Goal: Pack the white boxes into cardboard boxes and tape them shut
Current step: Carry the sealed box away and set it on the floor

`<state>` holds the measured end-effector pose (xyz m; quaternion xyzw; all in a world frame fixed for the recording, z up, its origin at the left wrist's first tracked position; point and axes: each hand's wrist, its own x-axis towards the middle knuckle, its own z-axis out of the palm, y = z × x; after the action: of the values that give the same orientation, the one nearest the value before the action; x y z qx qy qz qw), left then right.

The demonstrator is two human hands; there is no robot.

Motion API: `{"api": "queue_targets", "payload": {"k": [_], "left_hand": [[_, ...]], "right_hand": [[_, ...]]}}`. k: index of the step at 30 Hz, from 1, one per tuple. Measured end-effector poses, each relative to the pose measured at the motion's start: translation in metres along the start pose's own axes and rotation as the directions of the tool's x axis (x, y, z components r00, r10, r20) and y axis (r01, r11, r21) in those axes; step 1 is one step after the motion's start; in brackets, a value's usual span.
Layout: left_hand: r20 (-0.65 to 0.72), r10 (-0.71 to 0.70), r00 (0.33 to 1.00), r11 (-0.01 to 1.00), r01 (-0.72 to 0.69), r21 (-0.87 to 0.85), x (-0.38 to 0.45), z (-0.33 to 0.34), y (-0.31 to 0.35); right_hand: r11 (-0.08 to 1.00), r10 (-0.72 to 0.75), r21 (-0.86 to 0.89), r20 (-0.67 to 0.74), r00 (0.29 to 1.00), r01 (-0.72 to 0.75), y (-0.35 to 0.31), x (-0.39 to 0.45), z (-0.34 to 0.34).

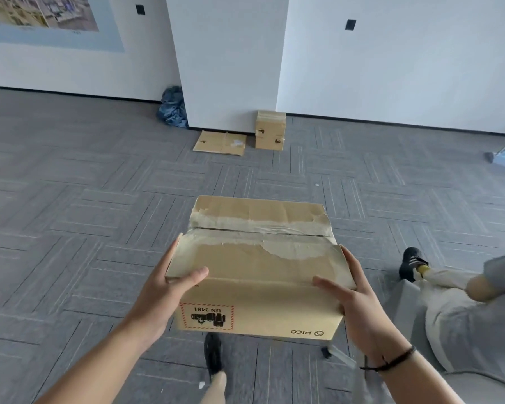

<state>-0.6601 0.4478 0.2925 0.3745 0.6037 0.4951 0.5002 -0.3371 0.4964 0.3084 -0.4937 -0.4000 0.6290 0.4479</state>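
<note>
The cardboard box [257, 269] is held off the carpet [70, 228] between both hands: the left hand [169, 284] and right hand [347, 290] each clasp a side, thumbs curled over the closed top flaps. Judged light but worn, with torn facing and old tape along the seam; the sides and bottom edges give the soundest hold.

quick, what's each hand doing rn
Left hand: grips the left end of the cardboard box, thumb on top.
Right hand: grips the box's right end, thumb on top.
</note>
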Motion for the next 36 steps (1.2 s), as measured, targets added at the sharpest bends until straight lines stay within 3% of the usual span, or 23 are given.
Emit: {"api": "queue_targets", "payload": {"k": [14,22,27,36], "left_hand": [[0.160,0.020,0.987,0.999,-0.014,-0.038,0.348,-0.005,0.107],[0.137,0.025,0.990,0.999,-0.028,0.021,0.527,0.016,0.140],[0.146,-0.042,0.988,0.999,0.039,0.022,0.652,0.050,0.159],[0.111,-0.082,0.990,0.995,0.087,-0.043,0.872,0.114,0.236]], "right_hand": [[0.999,-0.032,0.005,-0.096,0.995,0.033,-0.096,0.307,0.070],[0.997,-0.024,0.067,-0.098,0.995,0.030,-0.113,0.490,0.070],[0.992,0.022,0.125,-0.099,0.995,-0.010,-0.129,0.623,0.054],[0.996,0.031,0.084,-0.035,0.999,-0.028,-0.226,0.863,0.041]]}}
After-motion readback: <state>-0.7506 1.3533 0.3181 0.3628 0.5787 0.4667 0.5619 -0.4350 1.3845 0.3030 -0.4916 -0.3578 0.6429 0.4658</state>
